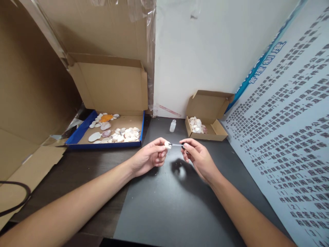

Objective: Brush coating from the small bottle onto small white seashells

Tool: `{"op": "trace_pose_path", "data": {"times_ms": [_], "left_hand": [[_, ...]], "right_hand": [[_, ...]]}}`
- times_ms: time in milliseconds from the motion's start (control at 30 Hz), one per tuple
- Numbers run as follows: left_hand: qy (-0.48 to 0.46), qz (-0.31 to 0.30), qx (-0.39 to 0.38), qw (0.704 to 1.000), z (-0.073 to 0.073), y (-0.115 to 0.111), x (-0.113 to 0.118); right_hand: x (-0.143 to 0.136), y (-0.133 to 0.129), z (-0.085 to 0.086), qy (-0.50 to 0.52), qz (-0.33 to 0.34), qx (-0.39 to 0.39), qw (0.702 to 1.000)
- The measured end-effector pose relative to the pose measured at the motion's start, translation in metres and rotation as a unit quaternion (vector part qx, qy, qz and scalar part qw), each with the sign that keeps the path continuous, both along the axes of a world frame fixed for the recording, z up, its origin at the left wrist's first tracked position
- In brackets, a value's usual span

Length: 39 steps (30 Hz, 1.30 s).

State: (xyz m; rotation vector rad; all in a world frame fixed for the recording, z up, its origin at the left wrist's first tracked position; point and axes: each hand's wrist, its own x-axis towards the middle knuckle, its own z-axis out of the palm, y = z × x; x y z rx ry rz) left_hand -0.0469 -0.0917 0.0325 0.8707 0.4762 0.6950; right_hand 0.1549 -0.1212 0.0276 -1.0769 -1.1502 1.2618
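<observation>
Between the thumb and fingers of my left hand (153, 152) is a small white seashell (168, 145). My right hand (196, 156) pinches a black-capped applicator brush (177, 144) by its cap, and the thin stem points left. Its dark tip reaches the shell; whether it presses on it I cannot tell. Beyond both hands stands a small clear bottle (172, 126), uncapped, with whitish contents low in it. Both hands are held above the dark mat (159, 206).
At the back left an open blue-edged cardboard box (102, 145) holds several shells, one of them orange. A smaller open cardboard box (218, 130) with white shells stands at the back right. A printed panel (282, 120) slants along the right; cardboard (31, 85) walls the left.
</observation>
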Motion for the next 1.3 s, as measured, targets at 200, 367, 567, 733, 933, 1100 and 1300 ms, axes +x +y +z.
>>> {"op": "trace_pose_path", "data": {"times_ms": [200,367,567,733,933,1100,1300], "left_hand": [[0.024,-0.013,0.012,1.0,0.0,-0.002,0.001],[0.01,-0.007,0.003,1.0,0.001,-0.001,0.001],[0.006,0.005,-0.004,1.0,0.0,0.001,0.0],[0.012,0.011,0.006,1.0,0.0,0.002,0.0],[0.04,0.039,0.01,0.998,-0.005,0.003,0.002],[0.067,0.053,0.016,0.996,-0.005,0.002,0.003],[0.078,0.056,0.008,0.995,-0.007,0.004,0.003]], "right_hand": [[-0.003,-0.004,-0.002,-0.019,0.038,0.015,0.999],[0.001,-0.001,-0.001,-0.058,0.024,0.023,0.998],[0.004,0.002,-0.001,-0.055,0.005,0.042,0.998],[0.003,0.001,0.002,-0.099,-0.053,0.069,0.991],[0.002,-0.003,0.003,-0.168,-0.056,0.116,0.977],[0.002,-0.009,0.006,-0.255,-0.087,0.181,0.946],[0.002,-0.007,0.007,-0.269,-0.093,0.176,0.942]]}}
